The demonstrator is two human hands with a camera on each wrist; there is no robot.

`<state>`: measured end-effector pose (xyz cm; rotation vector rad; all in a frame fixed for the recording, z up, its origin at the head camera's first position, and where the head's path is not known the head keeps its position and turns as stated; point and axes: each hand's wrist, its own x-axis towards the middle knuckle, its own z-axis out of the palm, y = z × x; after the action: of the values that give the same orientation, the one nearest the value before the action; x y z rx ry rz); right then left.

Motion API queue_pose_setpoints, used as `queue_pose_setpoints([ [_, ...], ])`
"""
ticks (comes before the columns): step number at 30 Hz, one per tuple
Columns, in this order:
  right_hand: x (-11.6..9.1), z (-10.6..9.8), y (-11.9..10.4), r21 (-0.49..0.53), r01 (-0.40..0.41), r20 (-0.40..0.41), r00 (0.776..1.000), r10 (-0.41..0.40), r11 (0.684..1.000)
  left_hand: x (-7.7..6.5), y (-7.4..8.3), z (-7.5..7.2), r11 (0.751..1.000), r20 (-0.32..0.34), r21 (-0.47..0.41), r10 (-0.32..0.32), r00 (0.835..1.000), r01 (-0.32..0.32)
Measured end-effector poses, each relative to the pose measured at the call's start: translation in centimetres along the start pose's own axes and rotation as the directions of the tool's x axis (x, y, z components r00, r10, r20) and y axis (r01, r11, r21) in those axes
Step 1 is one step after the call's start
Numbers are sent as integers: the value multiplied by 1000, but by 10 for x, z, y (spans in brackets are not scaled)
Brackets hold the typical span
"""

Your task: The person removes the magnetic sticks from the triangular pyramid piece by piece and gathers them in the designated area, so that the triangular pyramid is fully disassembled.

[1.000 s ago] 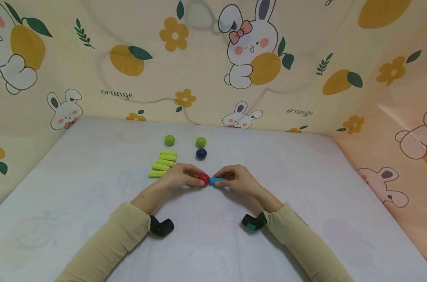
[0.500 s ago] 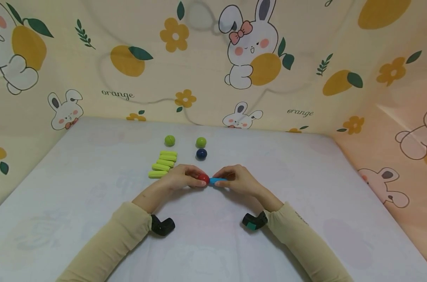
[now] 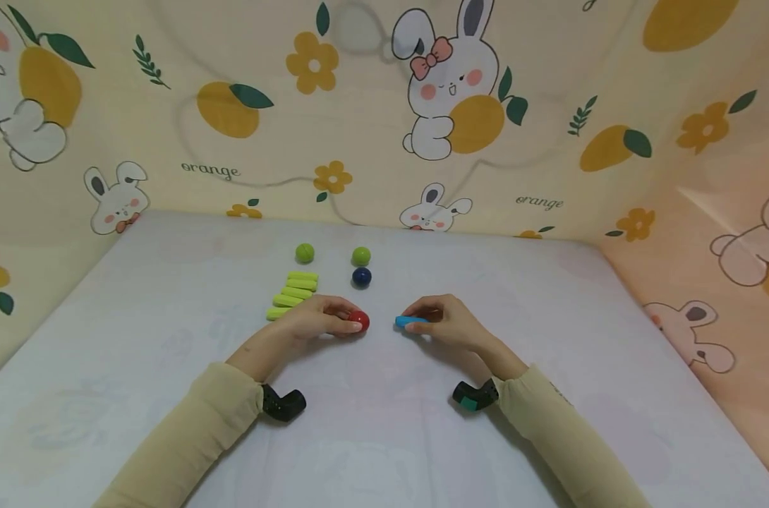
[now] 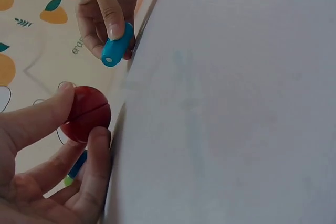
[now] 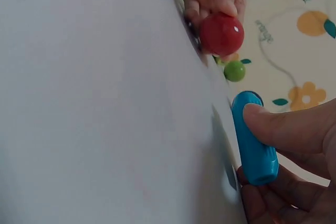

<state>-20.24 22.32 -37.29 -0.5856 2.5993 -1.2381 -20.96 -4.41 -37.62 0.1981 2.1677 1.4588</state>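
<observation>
My left hand (image 3: 315,319) pinches a glossy red ball (image 3: 360,322) between thumb and fingers, low over the white table. A thin seam runs round the ball (image 4: 86,114) in the left wrist view. Across a gap to its right, my right hand (image 3: 453,324) holds a short light-blue rod (image 3: 410,321), thumb on one side and fingers on the other. In the left wrist view a small pale dot marks the end of the blue rod (image 4: 116,45). Seen from the right wrist, the rod (image 5: 254,137) is rounded, and the red ball (image 5: 221,34) is apart from it.
Several yellow-green rods (image 3: 295,291) lie in a slanted row behind my left hand. Beyond are a green ball (image 3: 305,253), a second green ball (image 3: 361,255) and a dark blue ball (image 3: 362,276) close to it. A patterned cloth (image 3: 359,141) walls the table's back and sides.
The red ball and the blue rod were end to end and are now apart. My left hand has moved slightly left with the ball, my right hand to the right with the rod.
</observation>
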Motion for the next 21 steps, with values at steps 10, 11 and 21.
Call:
queue_pose_setpoints([
  [10,-5,-5,4,8,-3,4,1000,3,1000,-2,3,4,1000,-33,11,-4,999,4],
  [11,-5,-5,4,8,-1,4,1000,1,1000,-2,4,5,1000,-35,19,-5,999,6],
  [21,-7,-6,5,1,-3,-4,1000,3,1000,3,9,9,998,-60,58,-28,998,32],
])
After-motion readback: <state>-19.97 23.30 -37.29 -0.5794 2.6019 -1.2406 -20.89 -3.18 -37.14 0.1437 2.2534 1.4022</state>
